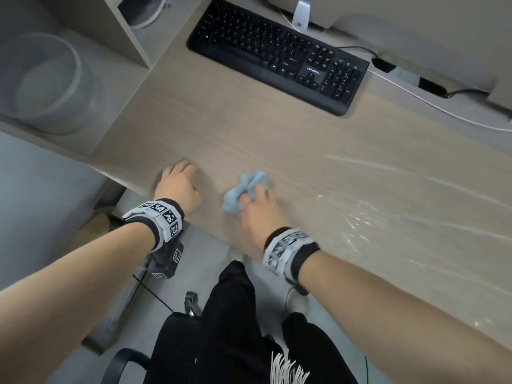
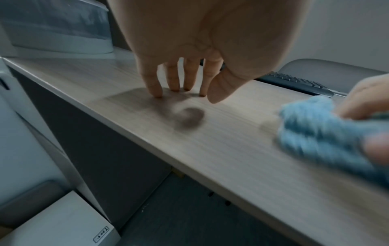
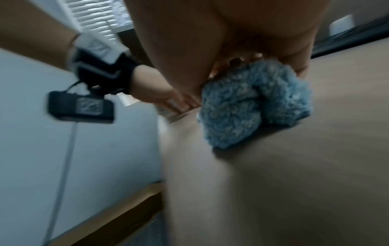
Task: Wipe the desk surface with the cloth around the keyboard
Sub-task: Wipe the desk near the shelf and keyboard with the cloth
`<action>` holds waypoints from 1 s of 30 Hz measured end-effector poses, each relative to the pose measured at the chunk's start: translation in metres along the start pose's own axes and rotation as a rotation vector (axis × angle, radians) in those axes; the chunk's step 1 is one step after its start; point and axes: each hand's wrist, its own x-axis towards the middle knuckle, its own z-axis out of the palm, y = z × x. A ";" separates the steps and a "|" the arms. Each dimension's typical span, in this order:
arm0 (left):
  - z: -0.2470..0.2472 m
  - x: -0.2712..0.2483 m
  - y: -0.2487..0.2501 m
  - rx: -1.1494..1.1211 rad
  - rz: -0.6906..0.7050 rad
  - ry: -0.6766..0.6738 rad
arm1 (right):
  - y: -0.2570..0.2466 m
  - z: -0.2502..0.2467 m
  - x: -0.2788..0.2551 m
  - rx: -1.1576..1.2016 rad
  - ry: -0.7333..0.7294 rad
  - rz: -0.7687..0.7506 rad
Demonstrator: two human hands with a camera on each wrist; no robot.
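Observation:
A light blue fluffy cloth (image 1: 243,191) lies bunched on the wood-grain desk (image 1: 277,134) near its front edge. My right hand (image 1: 256,206) grips the cloth (image 3: 252,99) and holds it against the desk. My left hand (image 1: 178,180) is to the left of the cloth (image 2: 320,129), its straight fingertips (image 2: 156,93) touching the desk and holding nothing. The black keyboard (image 1: 279,56) lies at the back of the desk, well beyond both hands.
Wet streaks (image 1: 388,195) shine on the desk to the right. A white cable (image 1: 432,106) runs behind the keyboard, next to a monitor foot (image 1: 302,12). A grey bin (image 1: 50,81) stands left of the desk. A chair and my legs (image 1: 235,328) are below the front edge.

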 end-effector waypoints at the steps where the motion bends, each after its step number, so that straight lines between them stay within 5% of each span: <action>1: -0.003 0.000 0.000 0.005 0.006 -0.020 | -0.014 0.005 -0.006 0.054 -0.024 -0.063; 5: -0.014 0.003 -0.005 0.035 0.031 -0.100 | -0.010 -0.013 -0.021 0.487 -0.016 -0.016; 9: -0.016 0.004 -0.013 -0.003 0.041 -0.078 | 0.070 -0.060 -0.009 0.359 0.217 0.236; 13: -0.014 -0.004 -0.015 -0.046 -0.001 -0.040 | 0.106 -0.064 -0.002 0.274 0.119 0.453; 19: -0.010 -0.011 -0.014 -0.016 0.009 -0.070 | -0.016 -0.011 -0.026 0.120 -0.138 -0.054; 22: -0.017 -0.010 -0.014 -0.001 0.015 -0.136 | -0.036 -0.006 -0.031 0.268 -0.214 -0.204; 24: -0.021 -0.008 -0.018 0.002 0.027 -0.153 | -0.023 -0.023 -0.024 0.427 -0.164 -0.118; 28: -0.018 -0.009 -0.026 -0.011 0.048 -0.138 | 0.032 -0.067 0.001 0.404 0.162 0.178; 30: -0.016 -0.009 -0.027 -0.012 0.053 -0.126 | 0.048 -0.076 0.017 0.334 0.145 0.287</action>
